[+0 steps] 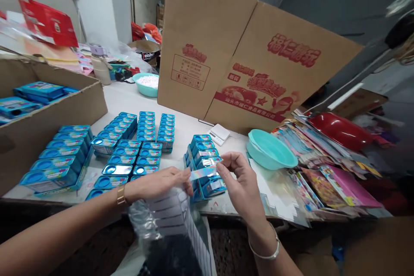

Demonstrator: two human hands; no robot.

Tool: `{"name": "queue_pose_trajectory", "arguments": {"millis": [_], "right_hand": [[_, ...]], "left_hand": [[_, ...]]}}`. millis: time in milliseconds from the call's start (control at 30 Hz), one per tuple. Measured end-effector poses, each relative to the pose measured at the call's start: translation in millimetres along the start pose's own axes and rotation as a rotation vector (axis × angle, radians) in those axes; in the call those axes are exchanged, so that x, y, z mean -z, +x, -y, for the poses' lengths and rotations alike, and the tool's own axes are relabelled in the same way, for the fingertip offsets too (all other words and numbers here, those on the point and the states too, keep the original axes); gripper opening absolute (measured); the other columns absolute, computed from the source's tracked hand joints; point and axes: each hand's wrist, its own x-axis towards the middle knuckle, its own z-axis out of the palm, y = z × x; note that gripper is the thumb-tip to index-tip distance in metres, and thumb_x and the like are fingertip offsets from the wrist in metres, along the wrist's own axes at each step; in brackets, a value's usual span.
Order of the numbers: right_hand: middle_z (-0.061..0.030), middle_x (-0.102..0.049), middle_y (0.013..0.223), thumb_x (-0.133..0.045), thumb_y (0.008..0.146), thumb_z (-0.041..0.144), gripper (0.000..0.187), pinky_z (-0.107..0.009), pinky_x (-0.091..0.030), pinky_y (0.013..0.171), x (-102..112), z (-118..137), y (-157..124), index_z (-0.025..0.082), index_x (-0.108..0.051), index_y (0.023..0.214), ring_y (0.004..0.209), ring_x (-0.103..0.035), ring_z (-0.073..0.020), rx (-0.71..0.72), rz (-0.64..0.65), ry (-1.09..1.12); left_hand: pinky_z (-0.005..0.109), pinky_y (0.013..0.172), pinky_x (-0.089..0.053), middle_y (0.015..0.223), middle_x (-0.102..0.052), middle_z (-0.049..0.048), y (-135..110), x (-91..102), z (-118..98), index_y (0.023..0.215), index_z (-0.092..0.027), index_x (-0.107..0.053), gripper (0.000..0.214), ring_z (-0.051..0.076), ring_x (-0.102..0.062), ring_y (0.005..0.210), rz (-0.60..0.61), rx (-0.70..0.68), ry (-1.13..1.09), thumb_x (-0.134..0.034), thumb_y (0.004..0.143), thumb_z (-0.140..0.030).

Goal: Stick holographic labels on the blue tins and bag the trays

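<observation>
Between my two hands a short shiny, see-through strip [203,173] with a rainbow sheen, like a sticker or tape, is stretched level. My left hand [170,182] pinches its left end. The fingers of my right hand [239,180] close on its right end. Just behind and below the strip stands a blue tray of small blue boxes [201,141], some with shiny strips on top. Crinkled clear plastic [144,220] lies below my left wrist, over striped cloth.
Rows of blue boxes [123,150] fill the table's left part, beside an open carton [51,146] of more packs. A tall carton [207,51] stands behind. Right of it are turquoise basins [271,148], a small white scale [220,133] and stacked printed bags [330,185].
</observation>
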Motion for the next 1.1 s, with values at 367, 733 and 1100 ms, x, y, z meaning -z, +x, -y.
{"name": "queue_pose_trajectory", "arguments": {"millis": [367,733,1100], "right_hand": [[0.0014,-0.059,0.085,-0.060,0.092,0.031,0.011,-0.028,-0.045,0.075,-13.9,-27.3,78.9,0.021,-0.057,0.096,0.080,-0.055,-0.0144,-0.008,0.179,-0.098],[0.0031,-0.060,0.078,-0.057,0.091,0.024,0.009,-0.028,-0.043,0.071,-17.8,-80.5,120.4,0.022,-0.060,0.099,0.075,-0.057,-0.0152,-0.088,0.190,-0.256],[0.0029,-0.060,0.076,-0.055,0.092,0.022,0.011,-0.029,-0.043,0.069,-21.0,-94.9,122.9,0.023,-0.061,0.101,0.072,-0.057,-0.0159,-0.110,0.216,-0.313]], "left_hand": [[0.026,0.052,-0.024,0.055,-0.048,-0.0019,61.3,45.3,28.3,0.072,-0.015,-0.074,0.059,0.012,-0.033,0.051,-0.030,0.112,-0.076,-0.049,0.091,-0.065],[0.026,0.050,-0.020,0.055,-0.044,-0.0034,114.1,73.1,63.4,0.070,-0.015,-0.072,0.055,0.011,-0.029,0.052,0.070,0.204,-0.038,-0.052,0.091,-0.062],[0.026,0.047,-0.017,0.049,-0.042,-0.0043,124.7,63.2,96.7,0.072,-0.015,-0.073,0.057,0.010,-0.026,0.045,0.101,0.282,-0.340,-0.059,0.083,-0.070]]}}
